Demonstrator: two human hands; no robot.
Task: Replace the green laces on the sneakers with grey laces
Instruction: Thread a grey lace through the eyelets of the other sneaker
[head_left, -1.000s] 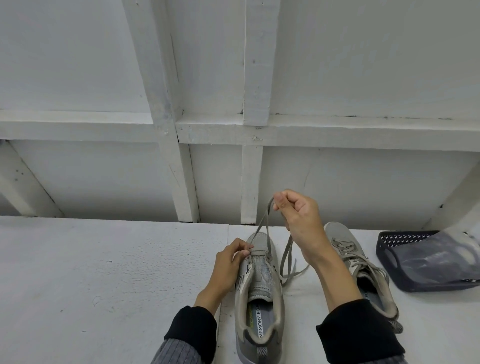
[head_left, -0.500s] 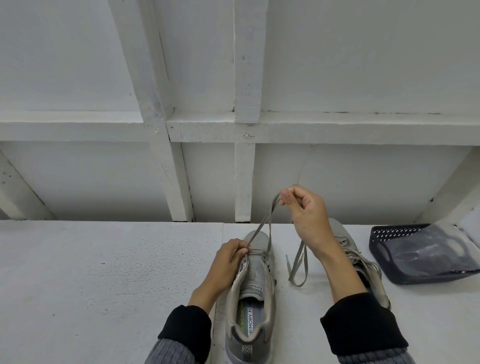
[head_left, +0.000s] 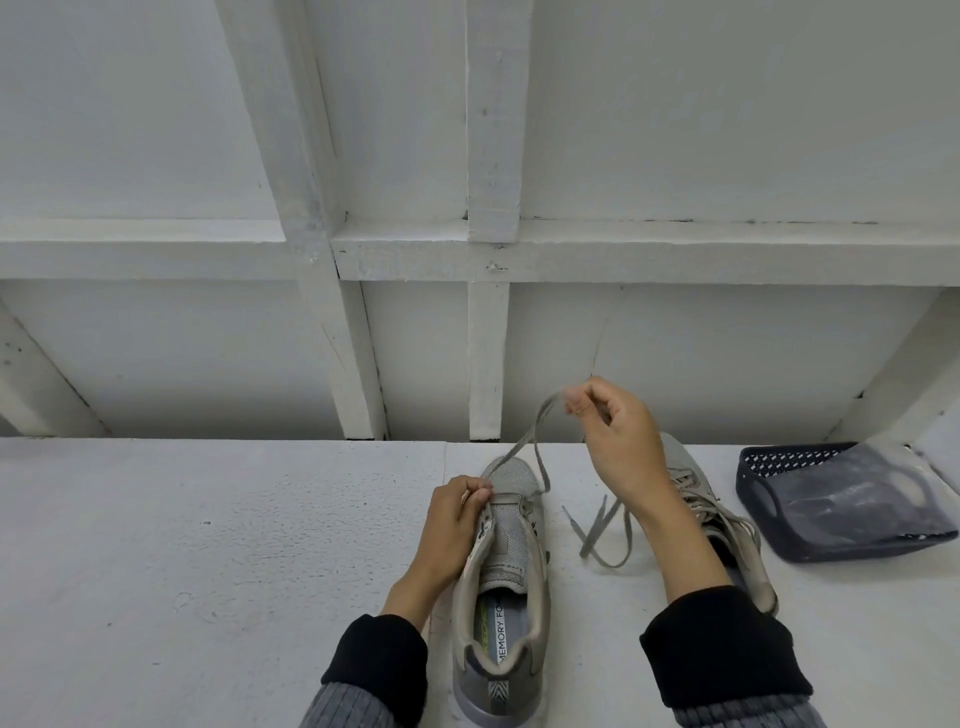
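Observation:
A grey sneaker stands on the white surface, toe pointing away from me, its eyelets mostly unlaced. My left hand grips the left edge of its upper near the toe. My right hand is raised above and to the right, pinching a grey lace that runs taut down to the lowest eyelets. The lace's loose ends lie on the surface beside the shoe. A second grey sneaker, laced in grey, lies behind my right forearm, partly hidden.
A dark perforated basket holding a clear plastic bag sits at the right. A white panelled wall with beams rises right behind the shoes. The white surface stretches to the left.
My right hand has moved right and slightly up, pulling the lace further through the eyelets. The loose ends have shifted on the surface. My left hand stays on the shoe.

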